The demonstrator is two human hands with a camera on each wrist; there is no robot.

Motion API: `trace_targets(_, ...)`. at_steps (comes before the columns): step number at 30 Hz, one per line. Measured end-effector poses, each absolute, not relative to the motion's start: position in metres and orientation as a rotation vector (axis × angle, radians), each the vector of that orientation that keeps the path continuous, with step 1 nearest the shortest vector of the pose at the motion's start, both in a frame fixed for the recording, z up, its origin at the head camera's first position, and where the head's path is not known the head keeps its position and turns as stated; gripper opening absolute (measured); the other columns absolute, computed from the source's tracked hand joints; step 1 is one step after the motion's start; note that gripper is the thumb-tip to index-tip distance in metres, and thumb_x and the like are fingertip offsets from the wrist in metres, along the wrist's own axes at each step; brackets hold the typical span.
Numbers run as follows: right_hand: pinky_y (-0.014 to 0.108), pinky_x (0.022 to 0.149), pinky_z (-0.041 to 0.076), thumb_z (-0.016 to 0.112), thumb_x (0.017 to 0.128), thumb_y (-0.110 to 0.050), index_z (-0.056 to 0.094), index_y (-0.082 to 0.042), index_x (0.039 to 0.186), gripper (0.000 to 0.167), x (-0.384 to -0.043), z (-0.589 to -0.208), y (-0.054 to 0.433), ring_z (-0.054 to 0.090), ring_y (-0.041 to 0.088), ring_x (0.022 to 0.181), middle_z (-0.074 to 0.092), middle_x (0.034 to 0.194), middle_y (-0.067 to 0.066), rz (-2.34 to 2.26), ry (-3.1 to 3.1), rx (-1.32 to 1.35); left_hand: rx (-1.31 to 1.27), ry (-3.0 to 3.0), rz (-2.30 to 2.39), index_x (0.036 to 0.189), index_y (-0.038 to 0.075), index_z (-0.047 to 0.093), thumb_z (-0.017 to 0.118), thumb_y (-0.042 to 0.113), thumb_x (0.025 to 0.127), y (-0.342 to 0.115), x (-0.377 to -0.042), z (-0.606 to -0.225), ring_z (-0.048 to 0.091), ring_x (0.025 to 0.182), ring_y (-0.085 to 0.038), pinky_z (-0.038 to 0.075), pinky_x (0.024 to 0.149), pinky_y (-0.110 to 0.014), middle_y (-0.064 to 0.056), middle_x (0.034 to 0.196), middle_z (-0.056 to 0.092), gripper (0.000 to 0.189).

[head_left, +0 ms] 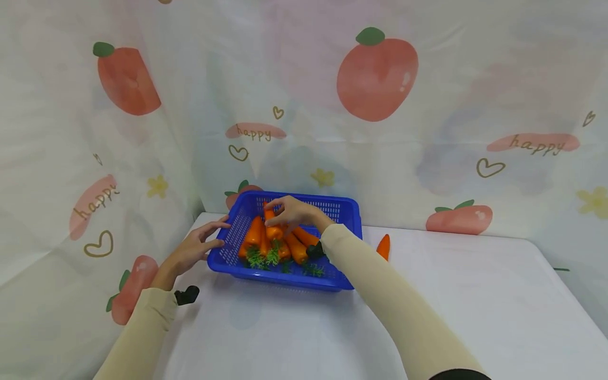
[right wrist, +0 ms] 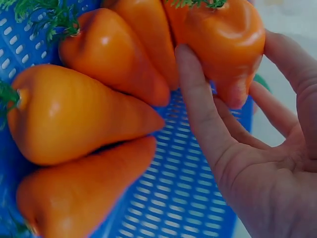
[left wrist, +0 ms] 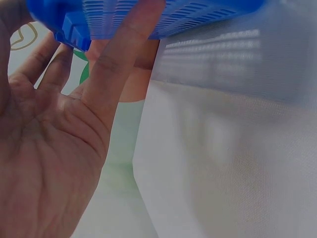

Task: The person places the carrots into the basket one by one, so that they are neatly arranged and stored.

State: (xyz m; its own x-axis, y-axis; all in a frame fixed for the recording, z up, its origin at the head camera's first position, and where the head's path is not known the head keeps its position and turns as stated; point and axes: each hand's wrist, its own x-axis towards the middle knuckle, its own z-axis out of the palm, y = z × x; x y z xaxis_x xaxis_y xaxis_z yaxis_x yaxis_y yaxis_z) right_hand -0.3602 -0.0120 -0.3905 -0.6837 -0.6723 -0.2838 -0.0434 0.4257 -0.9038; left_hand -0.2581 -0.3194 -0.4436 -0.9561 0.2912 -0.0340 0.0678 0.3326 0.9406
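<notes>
A blue perforated plastic basket point(head_left: 290, 278) stands on the white-covered table and holds several plump orange carrots with green leafy tops. Over its middle, my right hand point(head_left: 299, 212) pinches one carrot point(right wrist: 223, 39) between thumb and fingers, its narrow tip pointing away from me in the head view. Other carrots point(right wrist: 79, 114) lie side by side beneath that hand in the right wrist view. At the basket's left end, my left hand point(head_left: 192, 250) touches the rim with extended, spread fingers. The left wrist view shows its palm point(left wrist: 44, 144) below the basket's edge.
One orange carrot point(head_left: 383, 247) lies on the table point(head_left: 456, 295) right of the basket, partly hidden by my right sleeve. A fruit-printed cloth point(head_left: 294, 79) hangs close behind the basket and along the left side.
</notes>
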Motion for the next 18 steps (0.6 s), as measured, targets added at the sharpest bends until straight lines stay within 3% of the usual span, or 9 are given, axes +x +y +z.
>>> trace_targets(10, 0.048, 0.079, 0.063, 0.073, 0.096, -0.014, 0.044, -0.006, 0.155, 0.066, -0.368, -0.408, -0.019, 0.070, 0.034, 0.102, 0.047, 0.150, 0.023, -1.247, 2.002, -0.541, 0.341, 2.376, 1.704, 0.150, 0.013, 0.050, 0.060, 0.012, 0.103, -0.319, -0.259, -0.443, 0.021, 0.151, -0.050, 0.057, 0.090, -0.059, 0.000, 0.171, 0.021, 0.048)
trace_targets(18, 0.047, 0.079, 0.063, 0.075, 0.096, -0.018, 0.050, -0.008, 0.151, 0.061, -0.367, -0.411, -0.023, 0.071, 0.032, 0.100, 0.058, 0.134, 0.019, -1.208, 2.029, -0.509, 0.331, 2.368, 1.708, 0.151, 0.013, 0.049, 0.059, 0.011, 0.104, -0.320, -0.258, -0.443, 0.022, 0.152, -0.049, 0.056, 0.091, -0.060, 0.000, 0.171, 0.021, 0.049)
